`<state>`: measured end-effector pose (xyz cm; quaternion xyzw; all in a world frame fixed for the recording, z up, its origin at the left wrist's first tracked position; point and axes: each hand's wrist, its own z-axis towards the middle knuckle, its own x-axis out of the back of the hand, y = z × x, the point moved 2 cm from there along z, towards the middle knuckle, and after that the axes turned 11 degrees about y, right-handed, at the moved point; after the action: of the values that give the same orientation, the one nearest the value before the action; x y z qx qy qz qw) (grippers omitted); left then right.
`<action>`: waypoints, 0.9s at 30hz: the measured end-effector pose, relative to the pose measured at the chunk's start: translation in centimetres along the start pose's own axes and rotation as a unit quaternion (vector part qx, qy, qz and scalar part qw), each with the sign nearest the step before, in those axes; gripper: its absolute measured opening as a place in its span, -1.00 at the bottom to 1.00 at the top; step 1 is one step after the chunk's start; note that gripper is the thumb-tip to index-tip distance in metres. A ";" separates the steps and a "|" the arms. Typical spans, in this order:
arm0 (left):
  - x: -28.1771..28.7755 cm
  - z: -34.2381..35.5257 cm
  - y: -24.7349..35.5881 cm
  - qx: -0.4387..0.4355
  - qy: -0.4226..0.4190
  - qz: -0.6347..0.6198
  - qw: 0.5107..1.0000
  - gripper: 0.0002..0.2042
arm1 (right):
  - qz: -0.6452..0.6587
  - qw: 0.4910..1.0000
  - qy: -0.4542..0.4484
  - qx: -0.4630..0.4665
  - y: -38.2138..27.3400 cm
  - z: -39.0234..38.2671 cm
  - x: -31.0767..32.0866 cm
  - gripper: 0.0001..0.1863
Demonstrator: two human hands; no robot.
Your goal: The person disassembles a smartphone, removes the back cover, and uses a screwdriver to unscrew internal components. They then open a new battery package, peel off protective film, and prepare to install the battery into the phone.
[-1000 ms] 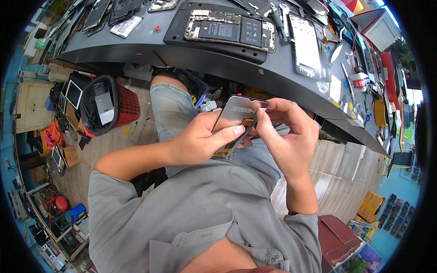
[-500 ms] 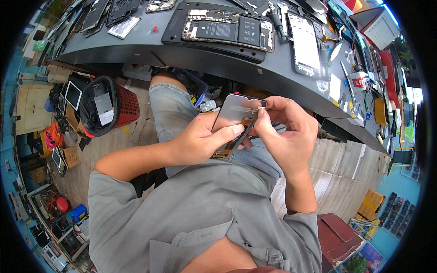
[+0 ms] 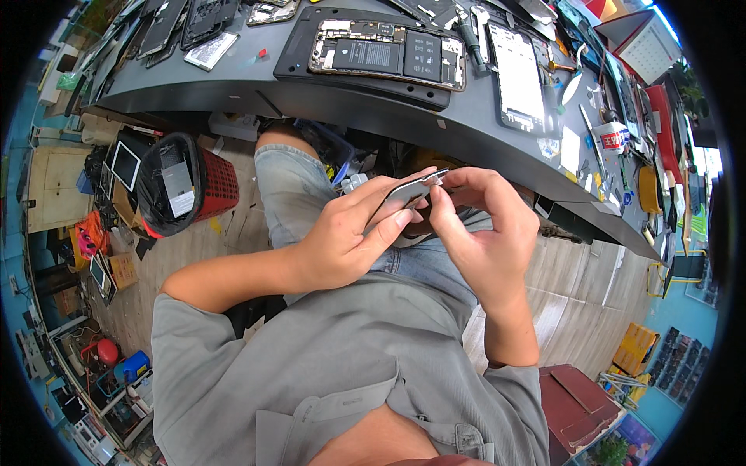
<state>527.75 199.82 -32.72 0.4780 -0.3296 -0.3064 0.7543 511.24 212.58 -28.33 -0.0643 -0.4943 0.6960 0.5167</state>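
Note:
Above my lap, my left hand (image 3: 342, 237) grips a phone screen (image 3: 404, 196), its thumb on the grey metal back and its fingers behind. The screen is tilted, so I see it nearly edge-on. At its upper right corner, the thumb and forefinger of my right hand (image 3: 486, 225) pinch together at the edge. A small pale bit shows there, too small to name. Beyond my hands, an opened phone (image 3: 388, 54) lies face up on a black pad (image 3: 291, 58), its batteries and boards exposed.
The grey workbench (image 3: 233, 95) curves across the far side. A white-backed phone frame (image 3: 517, 78), a screwdriver (image 3: 472, 43) and a paper cup (image 3: 611, 137) stand or lie on it. Left on the floor is a red bin (image 3: 217, 179) with a black liner.
The phone screen has tipped from showing its broad grey back to nearly edge-on. My left hand has turned with it; my right hand stays pinched at its corner.

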 end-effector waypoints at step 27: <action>1.5 0.7 0.5 0.314 -0.083 -0.397 0.858 -0.61 | -0.091 0.994 -0.032 0.048 3.0 0.7 2.2 -0.83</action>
<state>528.18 198.49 -31.69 0.7529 -0.2520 -0.4987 0.3478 507.83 213.94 -29.26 0.0279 -0.4806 0.6706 0.5644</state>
